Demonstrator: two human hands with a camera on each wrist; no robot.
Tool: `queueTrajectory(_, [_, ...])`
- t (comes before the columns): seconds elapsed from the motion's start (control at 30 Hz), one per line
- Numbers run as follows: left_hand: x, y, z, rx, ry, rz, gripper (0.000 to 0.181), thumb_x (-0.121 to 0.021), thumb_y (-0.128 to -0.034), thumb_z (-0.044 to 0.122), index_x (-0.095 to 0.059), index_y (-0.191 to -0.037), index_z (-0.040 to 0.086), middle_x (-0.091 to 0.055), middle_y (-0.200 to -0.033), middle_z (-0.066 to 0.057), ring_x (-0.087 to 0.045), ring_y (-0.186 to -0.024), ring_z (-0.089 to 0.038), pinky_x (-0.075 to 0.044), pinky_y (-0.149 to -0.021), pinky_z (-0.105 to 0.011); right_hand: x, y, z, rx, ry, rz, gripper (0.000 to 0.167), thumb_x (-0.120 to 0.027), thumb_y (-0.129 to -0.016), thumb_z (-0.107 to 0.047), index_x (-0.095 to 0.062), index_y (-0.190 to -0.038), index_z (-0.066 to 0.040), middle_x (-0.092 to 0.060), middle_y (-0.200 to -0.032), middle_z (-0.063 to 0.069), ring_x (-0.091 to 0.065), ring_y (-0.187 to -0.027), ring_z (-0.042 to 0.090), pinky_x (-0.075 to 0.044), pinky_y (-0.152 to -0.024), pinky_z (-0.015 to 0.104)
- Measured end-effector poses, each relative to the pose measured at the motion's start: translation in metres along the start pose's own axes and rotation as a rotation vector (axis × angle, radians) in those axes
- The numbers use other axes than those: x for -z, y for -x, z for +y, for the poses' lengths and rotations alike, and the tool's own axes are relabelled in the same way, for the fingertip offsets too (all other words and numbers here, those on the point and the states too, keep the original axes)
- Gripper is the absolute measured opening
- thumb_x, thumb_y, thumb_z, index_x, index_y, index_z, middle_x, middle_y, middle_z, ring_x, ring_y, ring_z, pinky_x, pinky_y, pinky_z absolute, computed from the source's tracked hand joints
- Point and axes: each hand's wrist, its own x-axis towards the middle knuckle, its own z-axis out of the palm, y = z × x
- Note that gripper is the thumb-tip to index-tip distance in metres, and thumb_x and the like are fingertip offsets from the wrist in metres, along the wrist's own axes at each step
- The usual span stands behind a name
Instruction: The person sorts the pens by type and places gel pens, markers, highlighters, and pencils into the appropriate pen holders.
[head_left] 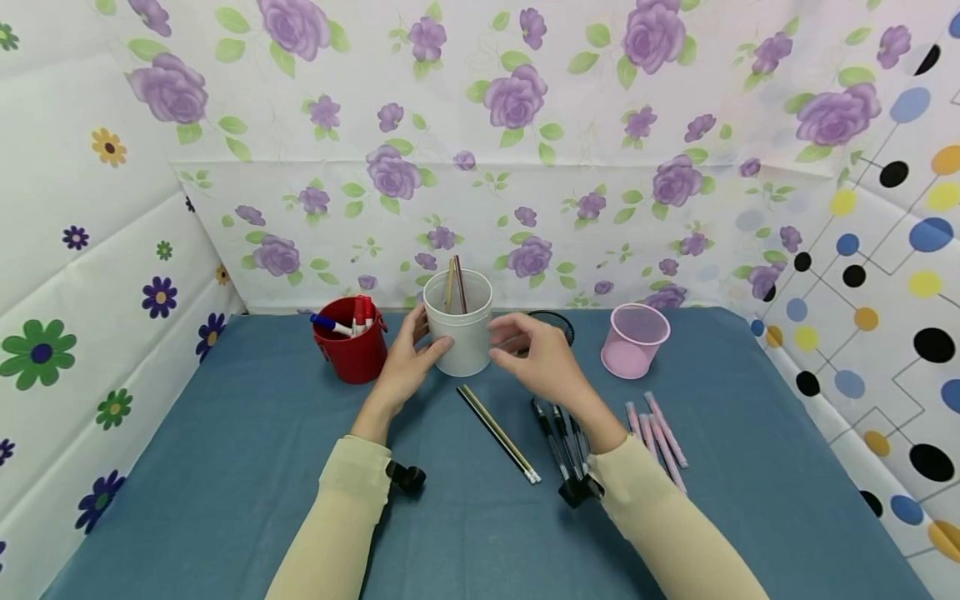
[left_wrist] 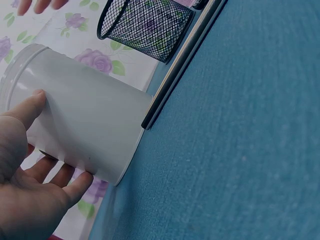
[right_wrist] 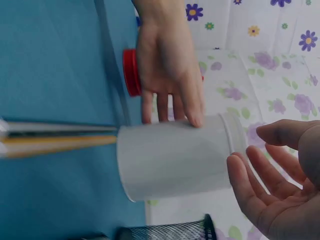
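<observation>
1. Head view. We saw the white cup [head_left: 462, 348] upright on the blue cloth [head_left: 225, 483], two pencils [head_left: 461, 285] leaning inside. We judged that a push from the right hand [head_left: 547, 357] could tip it if the left hand [head_left: 405, 360] slackened.
2. Left wrist view. We found the left fingers curved about the cup's side, thumb opposite, holding it. A sideways slip might strike the black mesh holder [left_wrist: 147, 29] or roll the loose pencils [left_wrist: 179, 69].
3. Right wrist view. We noted the right fingers loosely bent, thumb apart, gripping nothing; the cup's rim lay just beside their tips, contact uncertain.
</observation>
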Motion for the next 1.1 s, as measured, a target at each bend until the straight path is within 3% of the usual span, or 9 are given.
queueTrajectory(0.1, [0.0,0.001,0.001,0.0,-0.009,0.002,0.08,-0.069,-0.1064,0.027,-0.021,-0.171,0.02,-0.027,-0.173,-0.01,-0.026,-0.159,-0.034,-0.026,-0.129,-0.059,-0.007,0.011,0.002,-0.021,-0.008,-0.017,0.033,-0.078,-0.097,-0.01,-0.071,-0.13,-0.01,-0.075,-0.111,0.005,-0.076,-0.096,0.021,-0.064,-0.083,0.041])
queueTrajectory(0.27, [-0.002,0.01,0.025,0.025,0.011,-0.01,0.079,-0.067,-0.1068,0.016,-0.02,-0.17,0.008,-0.026,-0.173,-0.017,-0.025,-0.159,-0.039,-0.024,-0.129,-0.061,-0.012,0.022,0.002,-0.05,0.002,-0.031,0.032,-0.079,-0.097,-0.011,-0.072,-0.128,-0.014,-0.075,-0.11,0.005,-0.076,-0.095,0.019,-0.063,-0.083,0.038])
queueTrajectory(0.43, [-0.002,0.01,0.027,0.028,0.008,-0.013,0.079,-0.067,-0.1068,0.016,-0.019,-0.17,0.008,-0.025,-0.173,-0.017,-0.025,-0.159,-0.039,-0.024,-0.129,-0.06,-0.014,0.029,0.003,-0.059,-0.006,-0.037,0.033,-0.08,-0.097,-0.01,-0.072,-0.129,-0.011,-0.075,-0.11,0.005,-0.076,-0.095,0.02,-0.063,-0.084,0.038])
queueTrajectory(0.53, [-0.001,0.009,0.025,0.036,0.003,-0.012,0.08,-0.068,-0.1066,0.017,-0.019,-0.17,0.01,-0.025,-0.174,-0.016,-0.024,-0.16,-0.038,-0.025,-0.129,-0.059,-0.016,0.031,0.004,-0.067,-0.019,-0.048,0.034,-0.08,-0.096,-0.01,-0.072,-0.129,-0.011,-0.075,-0.11,0.005,-0.075,-0.095,0.02,-0.063,-0.083,0.037])
queueTrajectory(0.8, [0.002,-0.005,-0.005,0.01,-0.001,0.002,0.082,-0.069,-0.1065,0.023,-0.019,-0.171,0.019,-0.025,-0.174,-0.012,-0.024,-0.16,-0.036,-0.024,-0.129,-0.059,-0.022,0.034,0.007,-0.067,0.006,-0.088,0.034,-0.079,-0.097,-0.01,-0.072,-0.13,-0.014,-0.074,-0.112,0.006,-0.075,-0.095,0.019,-0.063,-0.081,0.034])
queueTrajectory(1.1, [0.001,-0.004,-0.01,-0.009,-0.028,0.008,0.081,-0.069,-0.1055,0.034,-0.022,-0.17,0.025,-0.029,-0.173,-0.006,-0.029,-0.158,-0.03,-0.027,-0.129,-0.057,-0.032,0.041,0.007,-0.08,0.047,-0.164,0.033,-0.078,-0.097,-0.009,-0.072,-0.13,-0.011,-0.073,-0.116,0.012,-0.075,-0.094,0.023,-0.063,-0.08,0.032])
